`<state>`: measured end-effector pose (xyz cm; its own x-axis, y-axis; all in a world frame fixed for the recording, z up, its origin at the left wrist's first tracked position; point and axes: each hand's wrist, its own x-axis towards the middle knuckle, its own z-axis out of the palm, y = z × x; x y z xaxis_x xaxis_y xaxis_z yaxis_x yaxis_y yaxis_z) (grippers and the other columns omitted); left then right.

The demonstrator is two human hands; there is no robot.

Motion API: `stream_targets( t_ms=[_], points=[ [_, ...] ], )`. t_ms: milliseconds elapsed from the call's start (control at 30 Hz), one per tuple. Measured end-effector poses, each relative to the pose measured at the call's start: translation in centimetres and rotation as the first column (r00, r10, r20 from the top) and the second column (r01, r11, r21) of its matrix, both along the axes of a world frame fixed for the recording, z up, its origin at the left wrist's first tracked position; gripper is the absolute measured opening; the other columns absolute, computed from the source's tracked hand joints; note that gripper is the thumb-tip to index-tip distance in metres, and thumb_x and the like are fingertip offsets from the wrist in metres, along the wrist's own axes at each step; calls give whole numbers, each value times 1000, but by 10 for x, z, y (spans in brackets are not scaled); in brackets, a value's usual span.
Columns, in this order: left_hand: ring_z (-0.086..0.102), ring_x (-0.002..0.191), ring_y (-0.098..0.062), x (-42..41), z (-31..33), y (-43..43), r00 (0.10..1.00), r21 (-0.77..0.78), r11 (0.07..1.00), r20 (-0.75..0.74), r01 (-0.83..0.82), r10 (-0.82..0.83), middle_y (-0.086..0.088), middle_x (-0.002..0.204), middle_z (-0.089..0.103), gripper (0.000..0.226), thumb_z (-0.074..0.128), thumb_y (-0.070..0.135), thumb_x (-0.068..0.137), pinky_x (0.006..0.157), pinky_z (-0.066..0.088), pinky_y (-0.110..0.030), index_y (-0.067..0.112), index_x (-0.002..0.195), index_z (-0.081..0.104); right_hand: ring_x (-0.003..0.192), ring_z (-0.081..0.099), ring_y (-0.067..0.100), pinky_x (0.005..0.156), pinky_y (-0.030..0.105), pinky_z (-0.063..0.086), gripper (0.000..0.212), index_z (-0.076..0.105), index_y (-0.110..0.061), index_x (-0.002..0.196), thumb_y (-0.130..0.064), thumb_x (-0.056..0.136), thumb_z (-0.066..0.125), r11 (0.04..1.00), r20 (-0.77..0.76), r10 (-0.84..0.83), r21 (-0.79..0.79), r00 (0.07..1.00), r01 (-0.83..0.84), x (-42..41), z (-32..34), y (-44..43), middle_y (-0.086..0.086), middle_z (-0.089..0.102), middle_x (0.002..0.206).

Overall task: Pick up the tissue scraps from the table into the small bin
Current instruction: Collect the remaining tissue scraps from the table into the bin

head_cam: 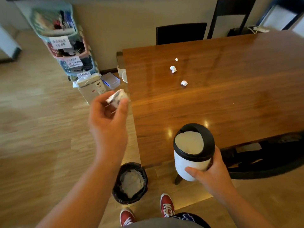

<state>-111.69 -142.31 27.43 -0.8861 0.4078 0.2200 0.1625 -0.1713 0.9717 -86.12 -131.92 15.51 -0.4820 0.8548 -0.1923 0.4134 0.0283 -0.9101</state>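
Right hand (pixel 212 176) around small bin (pixel 193 152)

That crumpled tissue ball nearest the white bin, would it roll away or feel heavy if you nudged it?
The nearest tissue scrap is a loosely crumpled wad, so it is probably very light and would skid on the glossy table rather than roll far. Its creased, irregular shape suggests it squashes easily between fingers.

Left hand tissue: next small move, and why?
Probably carry the left hand right, over the small bin, and drop its tissue scrap through the lid. The right hand holds the bin at the table edge; three scraps remain there.
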Motion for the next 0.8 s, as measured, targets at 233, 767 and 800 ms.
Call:
stream_targets(
  t_ms=[233,767,800],
  points=[
    [44,120,8,53,-42,26,689,-737,479,-24,478,-725,20,140,50,67,60,64,81,98,39,-17,40,141,41,109,58,-6,82,21,54,101,36,-64,128,-47,46,92,998,-43,60,23,997,-59,-7,-2,0,-32,58,119],
    [65,79,-7,45,-222,-250,861,-862,380,445,336,248,7,86,71,13,67,43,89,63,46,-22,29,90,66,97,45,-31,78,16,40,106,27,-85,110,-50,35,94,853,108,522,-60,846,-519,-82,-36,-28,-51,49,107],
    [65,76,-10,57,-229,-275,829,-873,372,444,316,339,4,83,71,17,67,41,89,61,46,-24,24,90,67,98,47,-29,78,17,42,106,28,-84,110,-53,34,94,821,109,571,-72,814,-566,-99,-36,-36,-51,49,106]
  ],
)
